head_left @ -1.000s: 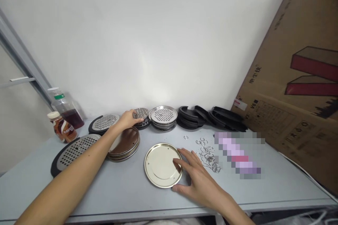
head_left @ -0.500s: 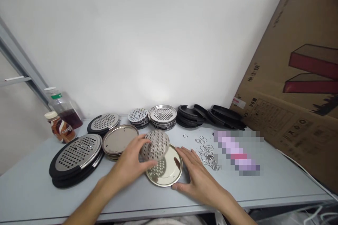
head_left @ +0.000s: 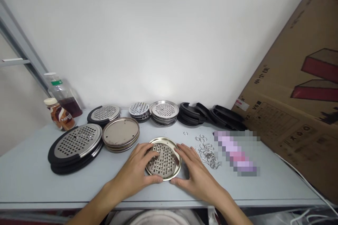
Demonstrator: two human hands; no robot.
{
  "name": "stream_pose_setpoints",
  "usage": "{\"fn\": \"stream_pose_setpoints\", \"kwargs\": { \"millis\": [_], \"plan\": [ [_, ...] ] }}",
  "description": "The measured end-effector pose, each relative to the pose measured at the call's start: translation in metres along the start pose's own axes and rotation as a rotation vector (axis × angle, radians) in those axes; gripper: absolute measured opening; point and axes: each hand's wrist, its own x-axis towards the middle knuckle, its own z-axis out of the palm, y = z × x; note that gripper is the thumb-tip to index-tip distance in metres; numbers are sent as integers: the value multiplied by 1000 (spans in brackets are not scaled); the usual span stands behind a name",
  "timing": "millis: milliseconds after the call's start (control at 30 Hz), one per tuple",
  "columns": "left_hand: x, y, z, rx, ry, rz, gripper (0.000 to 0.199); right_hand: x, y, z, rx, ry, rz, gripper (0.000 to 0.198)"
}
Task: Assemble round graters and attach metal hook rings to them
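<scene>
A perforated round grater disc (head_left: 164, 160) lies inside a shiny, shallow metal plate (head_left: 176, 175) on the table in front of me. My left hand (head_left: 138, 167) curves round the left side, index finger on the disc and thumb at the plate's near edge. On the other side, my right hand (head_left: 194, 168) grips the plate's rim between fingers and thumb. Several small wire rings and hooks (head_left: 207, 156) lie loose beyond my right hand. Left of the plate stands a stack of round metal plates (head_left: 120, 133).
Black-rimmed grater assemblies (head_left: 76, 146) sit at the left. Along the wall are small grater discs (head_left: 139, 109), a stack of perforated metal discs (head_left: 164, 110) and black rings (head_left: 191, 114). Bottles (head_left: 59, 114) stand back left; a pixelated purple item (head_left: 235, 153) and large carton (head_left: 287, 112) are right.
My left hand has moved slightly right and lowered the grater disc from a tilted position above the plate into it. My right hand stays at the plate's rim. The view has shifted slightly.
</scene>
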Motion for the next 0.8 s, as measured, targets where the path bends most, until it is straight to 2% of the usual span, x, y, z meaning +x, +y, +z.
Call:
{"fn": "stream_pose_setpoints", "kwargs": {
  "millis": [200, 633, 700, 800],
  "plan": [
    [-3, -3, 5, -26, -15, -7, 56, 0, -1, -1, -34, -7, -10, 81],
    [-4, -7, 5, 22, -133, -5, 69, -1, 1, 1, -52, -12, -22, 79],
    [-4, -7, 6, -3, -103, -2, 67, -1, 1, 1, -46, -14, -16, 79],
    [-3, -6, 7, -79, 15, -36, 58, -1, 1, 1, -29, -17, -9, 77]
  ]
}}
